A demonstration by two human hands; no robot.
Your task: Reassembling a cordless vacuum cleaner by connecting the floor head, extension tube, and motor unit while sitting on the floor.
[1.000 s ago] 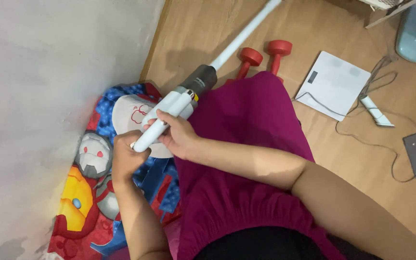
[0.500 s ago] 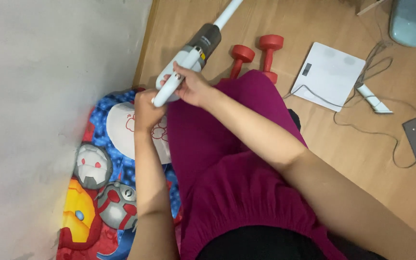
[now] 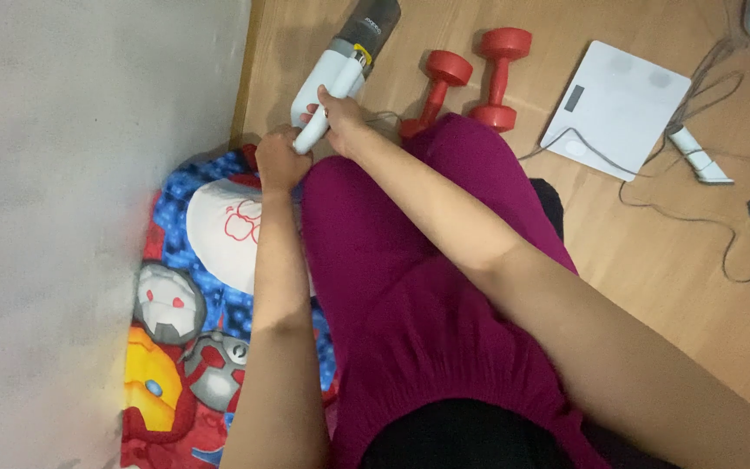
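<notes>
Both hands grip the white handle of a cordless stick vacuum (image 3: 340, 74): the right hand (image 3: 345, 117) is wrapped around the grip, and the left hand (image 3: 279, 161) is clenched at its lower end, above the cartoon-print mat (image 3: 175, 287). The body looks rigid, smooth plastic and top-heavy toward the grey motor, so the moulded grip seems the surest hold. Since half a second ago the vacuum has swung further from the lap, toward the red dumbbells (image 3: 475, 78).

Light was dim and warm; soft shadow fell beside the wall (image 3: 88, 174), which looked grainy, and focus stayed fairly sharp overall.
</notes>
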